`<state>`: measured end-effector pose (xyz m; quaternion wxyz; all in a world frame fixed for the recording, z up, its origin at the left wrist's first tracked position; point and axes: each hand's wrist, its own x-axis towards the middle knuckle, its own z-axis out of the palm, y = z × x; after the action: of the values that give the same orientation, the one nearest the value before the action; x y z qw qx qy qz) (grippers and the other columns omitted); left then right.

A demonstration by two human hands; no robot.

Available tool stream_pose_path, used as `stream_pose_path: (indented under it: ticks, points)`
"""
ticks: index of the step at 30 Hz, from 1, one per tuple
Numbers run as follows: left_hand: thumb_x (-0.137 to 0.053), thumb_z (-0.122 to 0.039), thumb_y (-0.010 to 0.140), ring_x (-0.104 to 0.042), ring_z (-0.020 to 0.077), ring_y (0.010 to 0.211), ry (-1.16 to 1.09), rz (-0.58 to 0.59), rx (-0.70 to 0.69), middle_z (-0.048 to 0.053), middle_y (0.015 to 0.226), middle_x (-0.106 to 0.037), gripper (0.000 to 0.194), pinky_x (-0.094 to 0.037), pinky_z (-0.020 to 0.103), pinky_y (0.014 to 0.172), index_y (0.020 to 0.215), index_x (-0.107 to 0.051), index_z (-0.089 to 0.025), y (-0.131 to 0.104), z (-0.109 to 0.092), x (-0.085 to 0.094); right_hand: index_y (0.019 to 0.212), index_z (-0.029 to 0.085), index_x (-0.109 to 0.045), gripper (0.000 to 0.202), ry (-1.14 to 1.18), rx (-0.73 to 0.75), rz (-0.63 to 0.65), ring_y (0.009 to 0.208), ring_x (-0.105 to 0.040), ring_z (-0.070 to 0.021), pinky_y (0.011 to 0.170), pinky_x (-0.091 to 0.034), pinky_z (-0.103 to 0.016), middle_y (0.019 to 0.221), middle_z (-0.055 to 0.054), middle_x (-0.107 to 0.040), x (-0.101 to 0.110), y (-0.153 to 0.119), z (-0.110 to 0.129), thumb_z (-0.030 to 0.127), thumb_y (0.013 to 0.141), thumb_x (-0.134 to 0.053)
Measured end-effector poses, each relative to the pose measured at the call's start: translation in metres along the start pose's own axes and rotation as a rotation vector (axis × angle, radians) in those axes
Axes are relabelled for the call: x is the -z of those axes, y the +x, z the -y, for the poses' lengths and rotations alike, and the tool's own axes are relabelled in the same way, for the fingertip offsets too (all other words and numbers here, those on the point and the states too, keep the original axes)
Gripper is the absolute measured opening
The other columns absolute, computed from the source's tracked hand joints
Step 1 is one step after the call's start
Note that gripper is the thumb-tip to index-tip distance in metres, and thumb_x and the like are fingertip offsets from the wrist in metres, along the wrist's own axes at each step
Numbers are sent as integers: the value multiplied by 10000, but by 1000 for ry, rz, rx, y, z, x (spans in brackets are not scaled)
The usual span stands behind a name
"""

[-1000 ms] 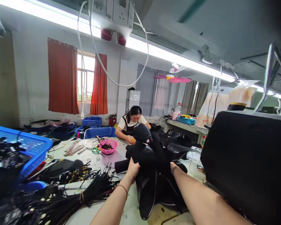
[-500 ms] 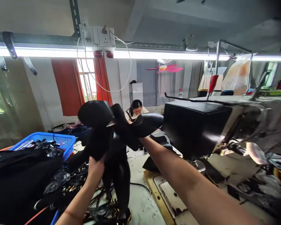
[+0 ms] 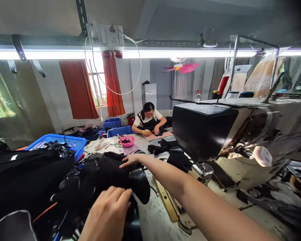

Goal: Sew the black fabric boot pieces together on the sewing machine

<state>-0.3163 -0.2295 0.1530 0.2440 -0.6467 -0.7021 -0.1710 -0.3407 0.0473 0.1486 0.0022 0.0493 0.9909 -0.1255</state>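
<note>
Our left hand curled over black pieces, its fingertips hidden; we could not tell whether it gripped them. Just beyond it, our right hand spread partly open at the pieces' far side, with no visible grip. Dark folds blurred their outlines. Right of our hands, a machine ran out of view; beyond, a bag bore unreadable red print.

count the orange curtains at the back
2: the wider orange curtain hangs left of the window, the narrower orange curtain right of it. No others show.
</note>
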Motion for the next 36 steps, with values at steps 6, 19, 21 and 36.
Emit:
stream_pose_path:
  ticks: [6,19,21,36]
  points:
    - [-547,-236,884,-596,287,1075,-70,87,76,125,1204,-652,284,-515,456,884,1136,-661,-174,9,-6,-52,1199,98,-603,454,32,-67,-47,1103,-606,-248,978,-456,-411,1203,-139,-639,15,-9,-2,440,902,-626]
    - [-550,-207,886,-440,355,1283,-88,59,98,169,1334,-548,356,-420,545,996,1236,-581,-153,-50,-55,-30,1370,190,-479,508,48,170,-284,1224,-516,-282,1024,-434,-454,1331,-117,-551,-19,-225,21,376,913,-598]
    - [-563,-162,873,-426,373,1293,-122,25,68,190,1320,-557,311,-416,555,986,1179,-611,-140,-73,-82,-33,1386,205,-466,515,77,148,-218,1178,-550,-271,991,-461,-435,1284,-118,-583,-37,-262,19,386,918,-585]
    - [-453,-20,851,-600,294,1062,-123,95,-339,88,1293,-637,492,-414,426,846,1250,-619,-257,-137,-172,-102,1288,159,-570,456,80,-130,-404,1319,-439,-264,1109,-355,-455,1380,-146,-528,-171,-437,-35,460,949,-518]
